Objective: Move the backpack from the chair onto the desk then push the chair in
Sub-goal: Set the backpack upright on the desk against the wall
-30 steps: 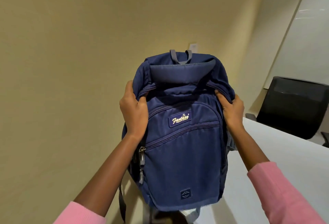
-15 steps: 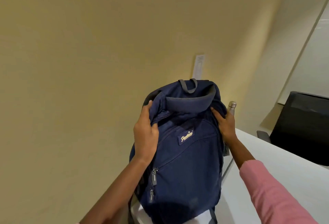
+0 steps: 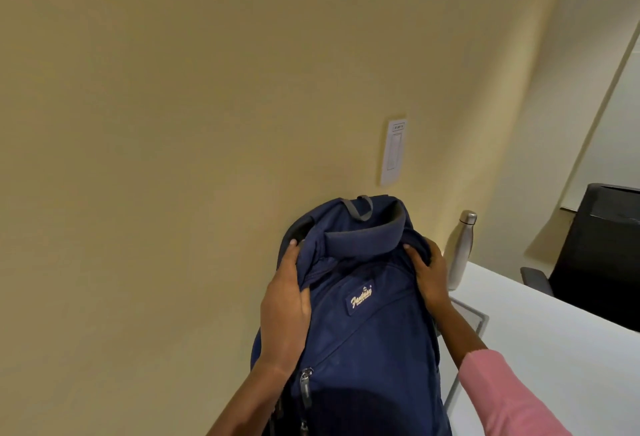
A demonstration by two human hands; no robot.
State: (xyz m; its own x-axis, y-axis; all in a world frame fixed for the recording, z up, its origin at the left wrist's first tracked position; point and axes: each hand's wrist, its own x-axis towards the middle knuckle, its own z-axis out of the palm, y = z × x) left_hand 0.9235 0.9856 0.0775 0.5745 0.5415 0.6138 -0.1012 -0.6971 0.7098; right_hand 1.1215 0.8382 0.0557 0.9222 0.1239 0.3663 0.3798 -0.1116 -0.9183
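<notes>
A navy blue backpack [image 3: 360,324] with a yellow logo patch and a grey top loop stands upright near the wall, at the left end of the white desk [image 3: 540,342]. My left hand [image 3: 285,304] grips its upper left side. On the upper right shoulder of the bag my right hand [image 3: 429,272] holds the fabric. The bag's bottom is out of frame, so I cannot tell whether it rests on the desk. The chair it came from is not in view.
A steel water bottle [image 3: 460,248] stands on the desk just right of the backpack, close to the beige wall. A black office chair [image 3: 602,255] sits behind the desk at far right. A white wall plate [image 3: 393,153] is above the bag. A grey-rimmed desk inset [image 3: 476,317] lies beside my right forearm.
The backpack has come down and away from me toward the wall. Both hands stayed gripped on its top. The bottle and wall plate have come into view.
</notes>
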